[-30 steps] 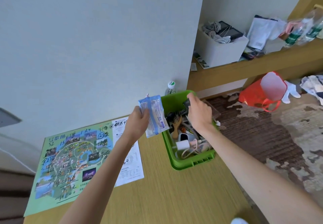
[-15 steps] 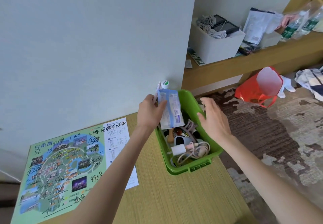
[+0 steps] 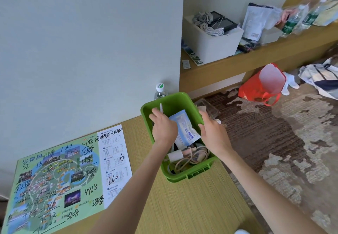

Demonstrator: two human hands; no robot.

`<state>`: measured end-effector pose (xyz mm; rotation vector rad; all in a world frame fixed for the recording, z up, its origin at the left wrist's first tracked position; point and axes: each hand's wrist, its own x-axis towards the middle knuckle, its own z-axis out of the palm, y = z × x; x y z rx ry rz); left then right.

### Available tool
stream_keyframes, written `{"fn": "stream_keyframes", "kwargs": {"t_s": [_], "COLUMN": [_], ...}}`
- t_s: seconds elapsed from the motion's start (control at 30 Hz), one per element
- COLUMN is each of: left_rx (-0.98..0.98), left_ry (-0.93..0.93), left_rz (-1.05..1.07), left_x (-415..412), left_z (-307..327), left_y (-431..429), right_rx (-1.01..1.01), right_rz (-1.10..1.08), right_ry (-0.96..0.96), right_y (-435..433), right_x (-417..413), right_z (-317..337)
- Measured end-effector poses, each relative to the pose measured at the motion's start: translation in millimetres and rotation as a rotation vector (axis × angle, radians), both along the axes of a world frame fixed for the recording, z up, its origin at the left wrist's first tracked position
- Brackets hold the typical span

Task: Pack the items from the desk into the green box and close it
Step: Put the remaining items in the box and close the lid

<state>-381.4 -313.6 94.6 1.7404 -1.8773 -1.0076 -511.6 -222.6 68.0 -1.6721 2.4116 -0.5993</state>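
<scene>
The green box (image 3: 170, 99) stands at the desk's right edge, holding a white charger (image 3: 174, 155), coiled pinkish cables (image 3: 193, 158) and other small items. A blue-and-white packet (image 3: 183, 129) lies tilted on top of them inside the box. My left hand (image 3: 163, 128) is down in the box at the packet's left edge, fingers curled on it, with a thin white stick (image 3: 161, 108) rising beside the fingers. My right hand (image 3: 214, 133) grips the box's right wall, thumb inside.
A large green map sheet (image 3: 54, 175) with handwriting lies flat on the desk's left part. A water bottle (image 3: 160, 91) stands behind the box by the wall. A clear plastic piece (image 3: 208, 106) sits just right of the box. Shelf clutter and a red bag (image 3: 261, 85) are beyond.
My left hand has carried the blue packet from above the box's left rim down into the box. My right hand has shifted onto the box's right wall.
</scene>
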Motion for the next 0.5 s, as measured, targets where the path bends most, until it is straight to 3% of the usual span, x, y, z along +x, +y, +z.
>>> {"fn": "stream_keyframes", "kwargs": {"t_s": [0.07,0.2,0.27,0.4,0.5], "left_rx": [0.047,0.146,0.083,-0.191,-0.275], "left_ry": [-0.038,-0.29,-0.346,-0.216,-0.063], "left_rz": [-0.059,-0.268,-0.298,-0.261,-0.15], "left_x": [1,5,10,38,84], "left_z": [3,2,3,18,25], "left_y": [0,6,10,18,24], "right_rx": [0.006,0.018,0.013,0.01,0.003], "right_rz": [-0.007,-0.022,-0.031,0.001,0.044], "right_ry": [0.013,0.043,0.057,0.133,0.194], "right_y": [-1,-2,-2,0,8], "right_x": [0,1,3,5,22], "right_z": [1,0,-1,4,13]}}
